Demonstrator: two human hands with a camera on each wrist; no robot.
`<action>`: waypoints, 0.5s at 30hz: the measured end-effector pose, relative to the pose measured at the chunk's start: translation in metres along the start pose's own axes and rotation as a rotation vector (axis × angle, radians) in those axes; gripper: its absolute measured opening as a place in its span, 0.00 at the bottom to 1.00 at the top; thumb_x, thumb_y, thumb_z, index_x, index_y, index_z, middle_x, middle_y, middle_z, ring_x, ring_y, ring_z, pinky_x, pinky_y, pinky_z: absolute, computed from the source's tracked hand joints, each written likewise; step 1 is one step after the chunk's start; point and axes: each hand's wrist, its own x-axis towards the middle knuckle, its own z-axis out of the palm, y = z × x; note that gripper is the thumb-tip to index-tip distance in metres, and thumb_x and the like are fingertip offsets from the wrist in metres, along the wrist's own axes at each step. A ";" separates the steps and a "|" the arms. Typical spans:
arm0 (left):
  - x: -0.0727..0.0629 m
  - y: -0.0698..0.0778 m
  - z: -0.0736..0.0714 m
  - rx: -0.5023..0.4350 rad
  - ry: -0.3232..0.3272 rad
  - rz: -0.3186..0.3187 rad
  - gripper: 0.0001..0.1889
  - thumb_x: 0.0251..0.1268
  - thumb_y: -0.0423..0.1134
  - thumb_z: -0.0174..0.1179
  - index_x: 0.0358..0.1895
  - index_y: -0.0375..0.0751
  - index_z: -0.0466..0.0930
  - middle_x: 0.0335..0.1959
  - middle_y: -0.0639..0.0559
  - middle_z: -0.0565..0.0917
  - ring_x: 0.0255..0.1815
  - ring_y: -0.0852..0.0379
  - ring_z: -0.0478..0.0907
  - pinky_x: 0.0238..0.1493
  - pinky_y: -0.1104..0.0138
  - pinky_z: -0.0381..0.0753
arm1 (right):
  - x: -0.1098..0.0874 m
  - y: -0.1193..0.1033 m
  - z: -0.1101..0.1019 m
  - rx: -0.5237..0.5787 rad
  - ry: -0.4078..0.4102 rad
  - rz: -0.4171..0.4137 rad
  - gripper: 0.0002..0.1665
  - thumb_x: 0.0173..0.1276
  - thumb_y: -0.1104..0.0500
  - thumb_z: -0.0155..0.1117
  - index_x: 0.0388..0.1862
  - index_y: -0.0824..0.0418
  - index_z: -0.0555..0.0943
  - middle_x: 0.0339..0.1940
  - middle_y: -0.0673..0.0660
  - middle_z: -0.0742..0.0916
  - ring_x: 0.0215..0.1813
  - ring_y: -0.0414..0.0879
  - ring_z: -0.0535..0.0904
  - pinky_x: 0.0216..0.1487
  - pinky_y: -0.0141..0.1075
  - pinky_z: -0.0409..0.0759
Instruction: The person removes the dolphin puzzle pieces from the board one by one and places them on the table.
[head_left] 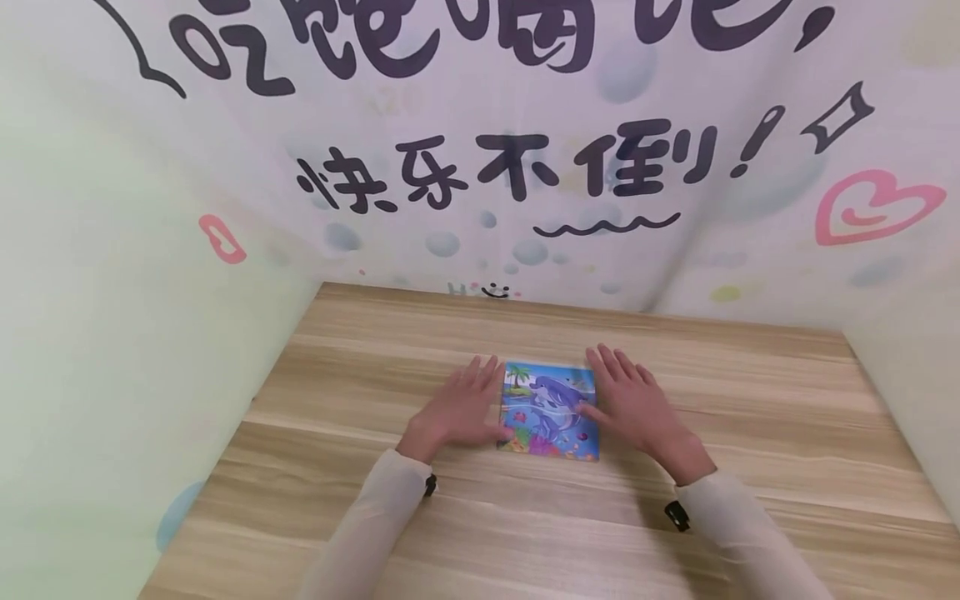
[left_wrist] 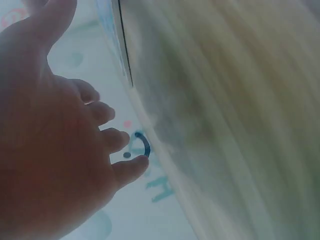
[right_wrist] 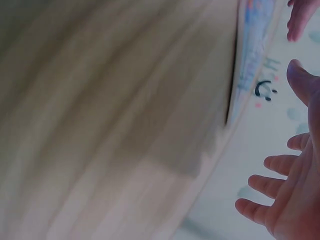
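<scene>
Insp. from my remote stn.: lettered wall (head_left: 442,271) at rear; wood-grain table (head_left: 525,533) below it. L hand (head_left: 461,408) and R hand (head_left: 637,408) flank the dolphin picture (head_left: 551,417), which lies face up on the table btwn them. Grip: fingers extended, each thumb apart from its fingers, nothing clamped; thumbs overlap the pic's sides in head view, but contact I can't tell. Smallest item: black strap (head_left: 677,516), R wrist. Step in hand, my judgmt.: positioning hands at the pic; nxt move calls for even, light contact both sides, pref. w/o skewing it.
</scene>
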 end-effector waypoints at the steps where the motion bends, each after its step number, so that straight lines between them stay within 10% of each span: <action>1: 0.002 0.001 0.001 0.010 -0.008 0.004 0.58 0.60 0.73 0.54 0.81 0.43 0.36 0.83 0.48 0.37 0.83 0.45 0.32 0.80 0.49 0.42 | 0.002 -0.002 0.003 0.001 -0.001 -0.006 0.56 0.67 0.33 0.60 0.81 0.61 0.50 0.80 0.66 0.58 0.79 0.66 0.53 0.71 0.67 0.58; 15: 0.007 0.018 0.006 0.023 -0.093 -0.028 0.58 0.58 0.70 0.60 0.81 0.42 0.42 0.83 0.47 0.42 0.83 0.44 0.37 0.80 0.49 0.45 | 0.027 -0.024 0.013 0.126 -0.045 -0.027 0.49 0.69 0.35 0.59 0.78 0.61 0.59 0.79 0.66 0.61 0.77 0.67 0.57 0.68 0.68 0.62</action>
